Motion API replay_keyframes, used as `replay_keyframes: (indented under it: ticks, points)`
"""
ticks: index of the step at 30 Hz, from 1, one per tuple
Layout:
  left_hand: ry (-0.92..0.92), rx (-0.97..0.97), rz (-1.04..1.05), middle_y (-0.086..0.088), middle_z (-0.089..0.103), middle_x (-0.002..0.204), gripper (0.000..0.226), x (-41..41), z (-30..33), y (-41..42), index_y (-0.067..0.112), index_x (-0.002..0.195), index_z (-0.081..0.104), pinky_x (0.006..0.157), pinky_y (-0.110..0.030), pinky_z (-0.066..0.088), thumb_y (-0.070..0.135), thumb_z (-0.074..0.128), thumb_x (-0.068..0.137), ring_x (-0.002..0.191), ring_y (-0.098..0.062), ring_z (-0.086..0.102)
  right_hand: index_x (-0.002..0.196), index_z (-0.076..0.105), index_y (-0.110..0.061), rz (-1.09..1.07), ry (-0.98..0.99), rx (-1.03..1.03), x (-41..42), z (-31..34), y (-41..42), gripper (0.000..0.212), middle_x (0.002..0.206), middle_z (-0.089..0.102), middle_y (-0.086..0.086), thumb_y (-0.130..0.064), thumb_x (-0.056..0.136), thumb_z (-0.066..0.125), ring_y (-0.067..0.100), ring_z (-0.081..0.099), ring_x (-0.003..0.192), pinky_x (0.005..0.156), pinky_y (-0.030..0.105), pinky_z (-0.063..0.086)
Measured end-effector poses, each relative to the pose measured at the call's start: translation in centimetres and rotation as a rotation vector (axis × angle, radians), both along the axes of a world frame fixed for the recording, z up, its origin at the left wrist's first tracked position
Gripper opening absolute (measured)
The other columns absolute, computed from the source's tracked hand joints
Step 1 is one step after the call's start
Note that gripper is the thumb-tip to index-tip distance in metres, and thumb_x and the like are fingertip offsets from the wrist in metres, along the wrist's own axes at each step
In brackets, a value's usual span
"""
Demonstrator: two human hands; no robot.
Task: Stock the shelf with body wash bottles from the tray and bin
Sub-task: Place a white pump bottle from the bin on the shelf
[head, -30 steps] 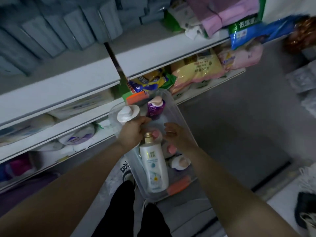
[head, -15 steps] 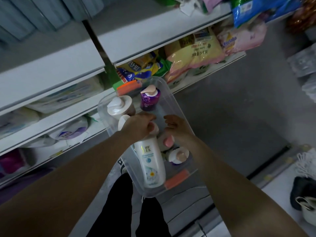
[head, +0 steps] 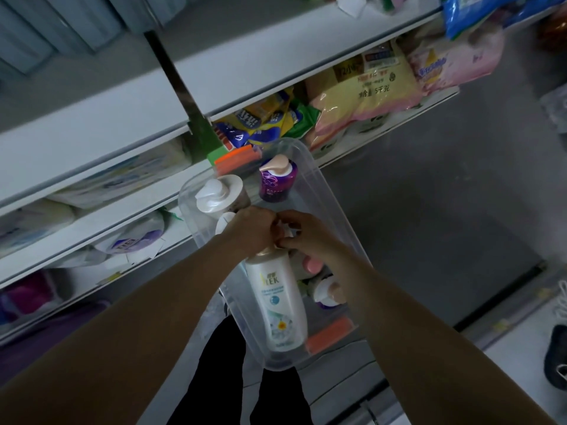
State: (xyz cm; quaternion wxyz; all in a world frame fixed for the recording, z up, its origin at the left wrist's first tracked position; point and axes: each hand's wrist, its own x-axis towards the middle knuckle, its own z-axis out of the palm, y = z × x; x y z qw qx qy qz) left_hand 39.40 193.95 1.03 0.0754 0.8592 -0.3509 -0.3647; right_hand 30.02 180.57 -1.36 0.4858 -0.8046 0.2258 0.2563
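Picking step. The white bottle [head: 277, 302] lies tilted in the clear bin [head: 319, 176], nearer the viewer than the purple bottle [head: 277, 179]. The left hand [head: 253, 230] curls over its pump; the right hand [head: 310, 237] pinches the pump top. Next move, likely: lift it clear toward the shelf [head: 101, 222].

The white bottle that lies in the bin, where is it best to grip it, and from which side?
Probably around the neck below the cap, from above. The white bottle lies flat in the bin with its cap end toward the shelf, where both the left hand and right hand already meet.
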Motion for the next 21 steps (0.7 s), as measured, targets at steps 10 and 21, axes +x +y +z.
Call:
replay_keyframes:
  ticks: [10, 21]
  points:
    - [0.131, -0.139, 0.237, -0.008, 0.063, 0.116, 0.036, 1.6, -0.5, -1.4, 0.019, 0.128, 0.05, 0.086, -0.031, 0.045, 0.029, 0.057, 0.095, 0.1, -0.026, 0.06, 0.13, 0.059, -0.026, -0.124, -0.019, 0.067, 1.4, -0.4, -1.8, 0.038, 0.123, 0.067, 0.002, -0.041, 0.094, 0.063, 0.019, 0.063, 0.113, 0.101, 0.042, 0.049]
    - [0.157, -0.119, 0.233, -0.007, 0.064, 0.115, 0.029, 1.4, -1.4, -1.7, 0.019, 0.128, 0.051, 0.093, -0.036, 0.049, 0.018, 0.049, 0.099, 0.103, -0.026, 0.061, 0.124, 0.056, -0.028, -0.155, -0.045, 0.029, 1.8, -1.5, -2.1, 0.045, 0.12, 0.064, -0.004, -0.058, 0.089, 0.059, 0.016, 0.061, 0.11, 0.099, 0.044, 0.05]
